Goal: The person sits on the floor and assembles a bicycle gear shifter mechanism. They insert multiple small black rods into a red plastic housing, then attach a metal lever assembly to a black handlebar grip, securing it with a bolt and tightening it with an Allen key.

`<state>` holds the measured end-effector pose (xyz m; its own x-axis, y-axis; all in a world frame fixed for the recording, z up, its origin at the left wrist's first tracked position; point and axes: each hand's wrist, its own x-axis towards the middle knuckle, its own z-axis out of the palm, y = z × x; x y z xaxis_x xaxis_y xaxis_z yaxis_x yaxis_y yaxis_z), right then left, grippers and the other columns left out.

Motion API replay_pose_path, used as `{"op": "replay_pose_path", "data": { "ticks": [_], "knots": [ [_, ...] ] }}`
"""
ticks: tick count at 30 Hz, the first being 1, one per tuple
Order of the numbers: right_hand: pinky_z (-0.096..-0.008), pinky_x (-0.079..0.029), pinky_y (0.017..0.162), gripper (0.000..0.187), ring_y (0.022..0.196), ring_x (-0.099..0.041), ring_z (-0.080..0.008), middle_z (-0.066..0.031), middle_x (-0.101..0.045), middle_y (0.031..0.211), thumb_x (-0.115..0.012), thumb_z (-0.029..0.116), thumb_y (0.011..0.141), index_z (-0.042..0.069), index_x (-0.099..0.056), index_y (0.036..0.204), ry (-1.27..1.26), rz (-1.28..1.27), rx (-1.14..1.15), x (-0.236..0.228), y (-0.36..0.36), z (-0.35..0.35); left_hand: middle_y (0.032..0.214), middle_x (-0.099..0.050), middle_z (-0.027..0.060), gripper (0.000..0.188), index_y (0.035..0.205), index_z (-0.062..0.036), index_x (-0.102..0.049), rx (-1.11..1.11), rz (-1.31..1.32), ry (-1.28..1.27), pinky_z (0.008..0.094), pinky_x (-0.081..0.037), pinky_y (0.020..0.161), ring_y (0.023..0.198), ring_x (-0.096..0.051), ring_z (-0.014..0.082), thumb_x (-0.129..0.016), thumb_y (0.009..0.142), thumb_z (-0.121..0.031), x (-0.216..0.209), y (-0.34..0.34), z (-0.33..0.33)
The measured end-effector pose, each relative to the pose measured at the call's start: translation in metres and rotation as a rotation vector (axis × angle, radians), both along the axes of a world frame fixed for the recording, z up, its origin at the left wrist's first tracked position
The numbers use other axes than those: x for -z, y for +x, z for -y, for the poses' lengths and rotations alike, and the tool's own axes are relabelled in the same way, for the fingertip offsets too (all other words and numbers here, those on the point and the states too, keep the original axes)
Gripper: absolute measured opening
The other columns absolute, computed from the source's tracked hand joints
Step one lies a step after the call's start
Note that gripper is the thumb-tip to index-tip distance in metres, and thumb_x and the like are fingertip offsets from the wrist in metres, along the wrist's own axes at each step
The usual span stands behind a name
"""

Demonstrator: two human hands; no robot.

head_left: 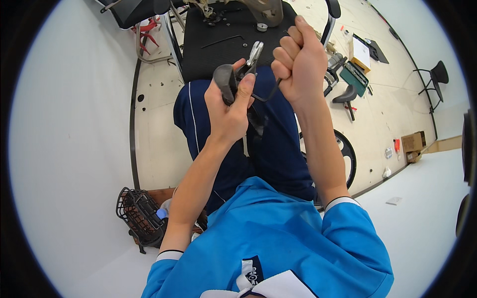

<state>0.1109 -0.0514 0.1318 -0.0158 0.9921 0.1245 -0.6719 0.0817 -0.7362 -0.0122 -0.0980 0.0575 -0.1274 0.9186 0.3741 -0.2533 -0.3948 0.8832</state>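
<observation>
My left hand (229,111) is wrapped round a dark part (226,82) with a rounded black end, held above my lap. A silver metal piece (256,51) sticks up from it, beyond my thumb and fingers. I cannot make out exactly what the part is. Closed in a fist to the right, my right hand (303,64) grips a black bent hex key (271,94). The key's bent end reaches left toward the dark part; my fingers hide the rest, and I cannot tell whether its tip sits in it.
Ahead stands a chair with a black seat (198,64), bearing another hex key (223,40), small nuts and a round metal piece (262,27). On the right floor lie a bicycle saddle (346,94), a green tool case (354,74) and a wheel (350,159). A black wire basket (139,211) is lower left.
</observation>
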Motion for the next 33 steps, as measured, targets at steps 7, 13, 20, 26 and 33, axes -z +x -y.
{"op": "replay_pose_path", "data": {
  "ticks": [7, 13, 20, 26, 33],
  "knots": [
    [-0.0322, -0.044, 0.048, 0.012, 0.051, -0.055, -0.0216, -0.0045, -0.056, 0.064, -0.072, 0.016, 0.076, 0.006, -0.064, 0.078, 1.489, 1.040, 0.312, 0.034, -0.030, 0.041, 0.069, -0.051, -0.0043, 0.028, 0.105, -0.0002, -0.061, -0.152, -0.075, -0.078, 0.0208, -0.036, 0.049, 0.055, -0.043, 0.0031, -0.069, 0.093, -0.024, -0.009, 0.004, -0.011],
    [-0.0281, -0.042, 0.043, 0.045, 0.041, -0.050, -0.0176, -0.0029, -0.045, 0.048, -0.071, 0.025, 0.084, 0.010, -0.039, 0.056, 1.680, 1.102, 0.295, 0.054, -0.037, 0.050, 0.060, -0.045, -0.0049, 0.025, 0.099, -0.0021, -0.059, -0.094, -0.105, -0.191, 0.0224, -0.032, 0.044, 0.050, -0.038, 0.0033, -0.069, 0.092, -0.024, -0.001, -0.005, -0.018],
    [-0.0306, -0.045, 0.041, 0.046, 0.040, -0.054, -0.0215, -0.0060, -0.048, 0.046, -0.069, 0.025, 0.088, 0.007, -0.042, 0.055, 1.634, 1.208, 0.171, 0.049, -0.036, 0.052, 0.062, -0.047, -0.0045, 0.029, 0.107, -0.0001, -0.060, -0.096, 0.015, -0.177, 0.0212, -0.032, 0.045, 0.050, -0.039, 0.0026, -0.070, 0.092, -0.023, 0.000, 0.005, -0.014],
    [-0.0321, -0.042, 0.036, 0.047, 0.037, -0.052, -0.0235, -0.0070, -0.046, 0.044, -0.068, 0.026, 0.089, 0.005, -0.043, 0.055, 1.661, 1.188, 0.009, 0.040, -0.032, 0.050, 0.065, -0.049, -0.0045, 0.028, 0.109, -0.0005, -0.060, -0.064, 0.016, -0.185, 0.0196, -0.032, 0.045, 0.052, -0.040, 0.0025, -0.069, 0.092, -0.020, -0.004, 0.000, -0.012],
    [-0.0315, -0.042, 0.036, 0.039, 0.036, -0.051, -0.0207, -0.0047, -0.046, 0.043, -0.068, 0.023, 0.089, 0.008, -0.048, 0.059, 1.423, 1.193, -0.231, 0.021, -0.006, 0.068, 0.069, -0.053, 0.0008, 0.033, 0.121, -0.0011, -0.058, -0.162, 0.040, -0.057, 0.0235, -0.040, 0.048, 0.053, -0.046, 0.0069, -0.067, 0.094, -0.020, -0.004, -0.035, -0.033]
  ]
}}
